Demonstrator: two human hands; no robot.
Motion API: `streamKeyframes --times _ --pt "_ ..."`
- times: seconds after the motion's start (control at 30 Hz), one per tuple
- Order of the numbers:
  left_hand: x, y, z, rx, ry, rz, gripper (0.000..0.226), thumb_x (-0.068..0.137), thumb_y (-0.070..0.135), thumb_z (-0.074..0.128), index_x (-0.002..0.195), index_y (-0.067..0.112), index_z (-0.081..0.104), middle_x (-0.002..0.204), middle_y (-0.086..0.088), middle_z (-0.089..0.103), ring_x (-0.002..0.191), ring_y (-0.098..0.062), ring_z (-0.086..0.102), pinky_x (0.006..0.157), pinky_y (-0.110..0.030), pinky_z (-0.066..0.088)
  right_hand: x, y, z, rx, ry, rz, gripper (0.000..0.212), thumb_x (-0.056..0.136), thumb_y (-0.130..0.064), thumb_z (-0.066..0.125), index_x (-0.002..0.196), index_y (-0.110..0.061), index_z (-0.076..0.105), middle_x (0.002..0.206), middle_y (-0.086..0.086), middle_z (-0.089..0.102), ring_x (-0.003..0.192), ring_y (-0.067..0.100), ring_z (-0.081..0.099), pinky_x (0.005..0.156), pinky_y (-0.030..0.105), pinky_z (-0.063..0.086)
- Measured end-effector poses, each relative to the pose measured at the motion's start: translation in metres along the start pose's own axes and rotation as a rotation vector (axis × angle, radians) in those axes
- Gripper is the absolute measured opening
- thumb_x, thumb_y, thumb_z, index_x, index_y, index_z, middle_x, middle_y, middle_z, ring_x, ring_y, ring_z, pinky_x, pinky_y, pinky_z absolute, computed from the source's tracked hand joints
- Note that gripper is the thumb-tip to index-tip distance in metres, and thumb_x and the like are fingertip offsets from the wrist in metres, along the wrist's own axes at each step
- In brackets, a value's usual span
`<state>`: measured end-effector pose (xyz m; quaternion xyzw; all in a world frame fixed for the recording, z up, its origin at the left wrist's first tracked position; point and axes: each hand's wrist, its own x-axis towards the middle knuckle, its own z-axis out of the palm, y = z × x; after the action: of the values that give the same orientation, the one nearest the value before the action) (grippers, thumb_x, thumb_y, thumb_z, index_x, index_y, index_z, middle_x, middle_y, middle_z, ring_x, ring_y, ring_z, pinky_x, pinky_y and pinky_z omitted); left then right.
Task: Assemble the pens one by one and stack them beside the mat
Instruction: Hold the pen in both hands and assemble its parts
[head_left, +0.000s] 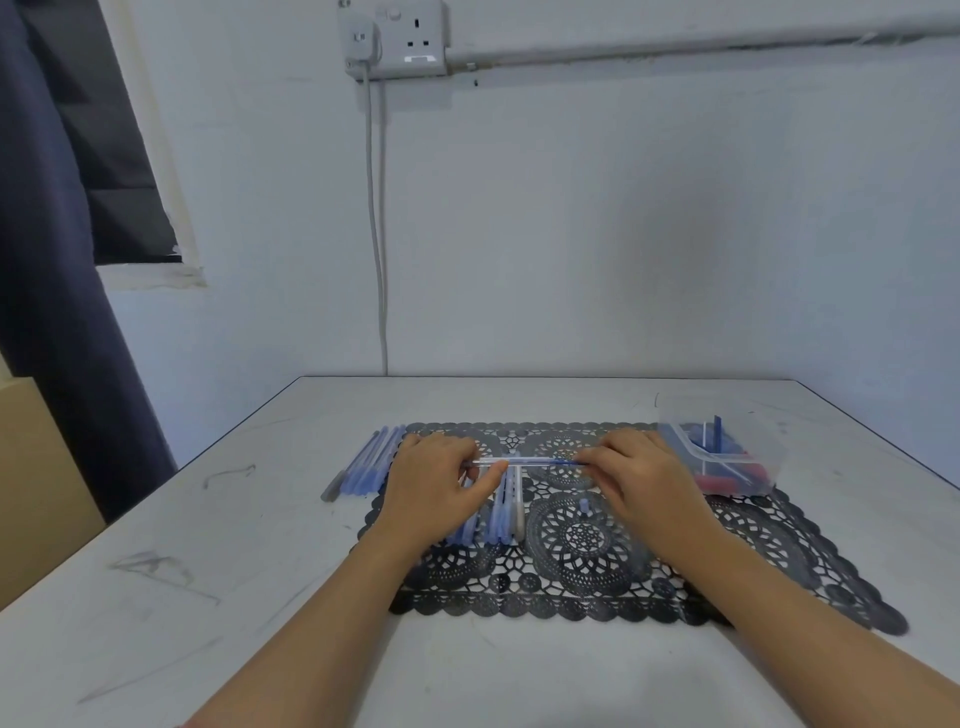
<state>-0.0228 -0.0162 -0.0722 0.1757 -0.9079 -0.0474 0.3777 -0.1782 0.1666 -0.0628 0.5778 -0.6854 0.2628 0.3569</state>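
Observation:
A clear pen barrel with a blue refill (530, 461) is held level above the black lace mat (587, 551). My left hand (436, 483) pinches its left end, and my right hand (644, 475) pinches its right end. Several blue pens (366, 462) lie side by side on the table just off the mat's left edge. More blue pens (501, 514) lie on the mat under my left hand, partly hidden. A small blue cap (584, 505) sits on the mat between my hands.
A clear plastic box (727, 452) with blue and red pen parts stands at the mat's far right corner. The white table (260, 545) meets the wall at the back. A cardboard box (36, 493) and a dark curtain stand left of the table.

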Motion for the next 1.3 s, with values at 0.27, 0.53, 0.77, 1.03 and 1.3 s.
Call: streamKeyframes --times 0.27,0.53,0.77,1.03,1.3 --pt "0.000 -0.002 0.000 -0.022 0.014 -0.021 0.041 0.081 0.062 0.040 0.056 0.029 0.038 0.051 0.010 0.042 0.055 -0.005 0.043 0.071 -0.029 0.031 0.000 0.006 -0.001 -0.102 -0.054 0.025 0.051 0.055 0.007 0.080 0.096 -0.023 0.072 0.076 0.001 0.064 0.070 0.020 0.060 0.065 0.035 0.050" --pt "0.000 -0.004 0.001 -0.023 0.000 -0.030 0.040 0.082 0.062 0.041 0.056 0.031 0.035 0.051 0.009 0.043 0.056 -0.005 0.044 0.074 -0.030 0.034 -0.001 0.012 -0.007 -0.135 -0.005 0.117 0.029 0.060 -0.001 0.080 0.082 -0.018 0.073 0.076 0.001 0.064 0.070 0.021 0.061 0.065 0.032 0.045" --pt "0.000 -0.002 -0.001 -0.030 0.015 -0.028 0.041 0.081 0.061 0.041 0.054 0.031 0.031 0.049 0.011 0.038 0.053 -0.003 0.040 0.068 -0.028 0.029 0.000 0.028 -0.004 -0.103 0.051 0.178 0.025 0.062 0.008 0.077 0.080 -0.008 0.072 0.073 0.007 0.061 0.073 0.026 0.056 0.058 0.035 0.049" --pt "0.000 -0.001 -0.002 -0.047 0.018 -0.026 0.042 0.081 0.060 0.040 0.053 0.032 0.029 0.048 0.012 0.036 0.051 -0.001 0.038 0.065 -0.029 0.029 -0.004 0.040 -0.007 -0.072 -0.071 0.136 0.027 0.055 0.010 0.079 0.065 -0.013 0.070 0.069 0.000 0.069 0.076 0.026 0.064 0.066 0.037 0.048" --pt "0.001 0.000 -0.003 -0.047 0.017 -0.028 0.041 0.082 0.057 0.045 0.053 0.032 0.029 0.048 0.012 0.036 0.050 -0.002 0.037 0.065 -0.029 0.027 -0.009 0.053 0.002 -0.119 -0.380 0.255 0.018 0.070 -0.007 0.075 0.067 -0.024 0.070 0.091 -0.002 0.072 0.113 0.021 0.056 0.094 0.040 0.035"
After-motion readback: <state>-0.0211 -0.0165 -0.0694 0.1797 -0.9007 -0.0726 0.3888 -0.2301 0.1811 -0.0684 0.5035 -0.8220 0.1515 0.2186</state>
